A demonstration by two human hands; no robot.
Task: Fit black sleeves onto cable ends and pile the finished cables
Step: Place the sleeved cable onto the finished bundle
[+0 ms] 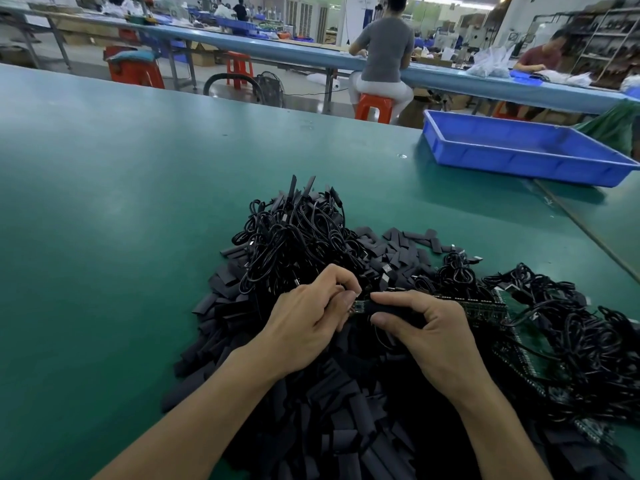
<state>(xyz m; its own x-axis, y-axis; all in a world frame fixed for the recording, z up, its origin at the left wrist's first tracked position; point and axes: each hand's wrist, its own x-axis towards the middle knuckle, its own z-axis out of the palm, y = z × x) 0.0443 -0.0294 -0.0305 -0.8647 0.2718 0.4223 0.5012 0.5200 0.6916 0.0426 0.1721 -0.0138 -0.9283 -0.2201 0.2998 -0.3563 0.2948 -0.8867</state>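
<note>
My left hand (308, 323) pinches a cable end with a small green circuit board (356, 306) between thumb and fingers. Touching it from the right, my right hand (426, 327) grips a black sleeve (384, 309) that sits partly over that board. Both hands hover above a heap of loose black sleeves (332, 410). Behind them lies a pile of coiled black cables (294, 244) with sleeved ends sticking up. More tangled black cables (571, 334) with bare green boards lie at the right.
The green table (104, 220) stretches far to the left and back. A shallow blue bin (519, 150) stands at the back right. Beyond the table edge, people sit on red stools at other benches.
</note>
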